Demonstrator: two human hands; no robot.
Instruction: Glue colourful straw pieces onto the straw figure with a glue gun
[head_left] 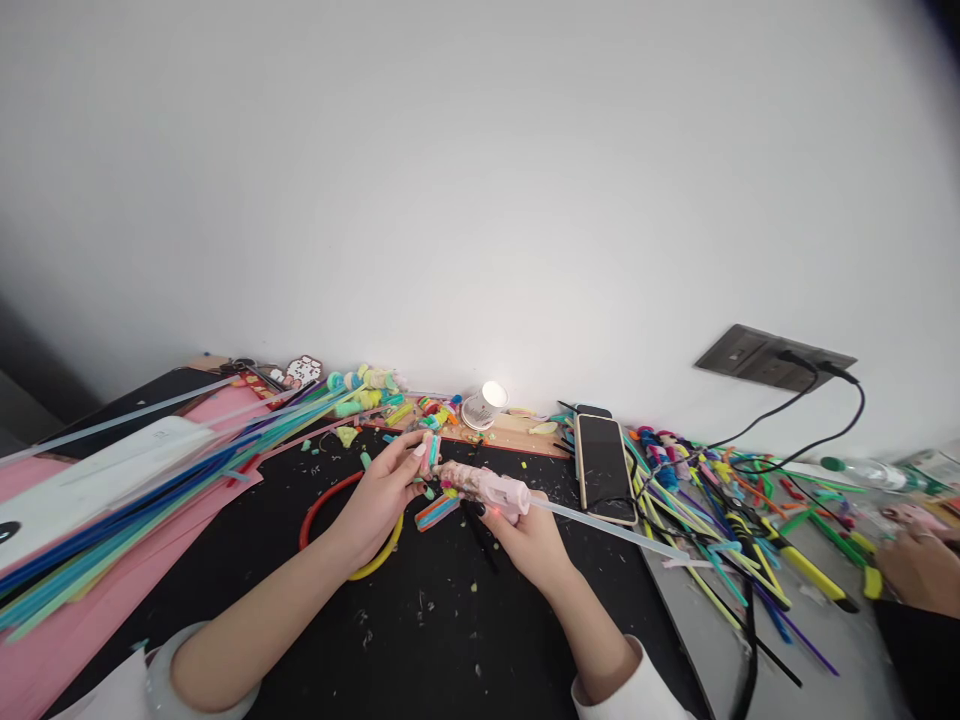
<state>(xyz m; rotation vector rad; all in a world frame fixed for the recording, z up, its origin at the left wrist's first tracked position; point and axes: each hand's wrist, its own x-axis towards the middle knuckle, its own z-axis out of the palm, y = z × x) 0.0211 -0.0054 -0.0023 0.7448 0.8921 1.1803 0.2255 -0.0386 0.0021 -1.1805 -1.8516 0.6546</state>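
Over the black table top, my right hand [529, 535] is closed around a pink glue gun [491, 488]. A long translucent glue stick [607, 528] sticks out of its back end. The gun's nozzle points left, at a small striped bundle of pipe cleaners [430, 453]. That bundle is pinched between the fingers of my left hand [384, 495]. Just below the nozzle lies another striped piece of pipe cleaners [436, 510]. A red and yellow ring [391, 548] rests on the table, partly hidden under my left forearm.
Long pipe cleaners [172, 505] lie on pink sheets at left. Beside the wall stands a lit paper cup [486, 403]. A phone [606, 465] lies right of the gun, with cables nearby. Tangled pipe cleaners and a yellow-black cutter [810, 572] cover the grey table. Another person's hand [922, 570] is at far right.
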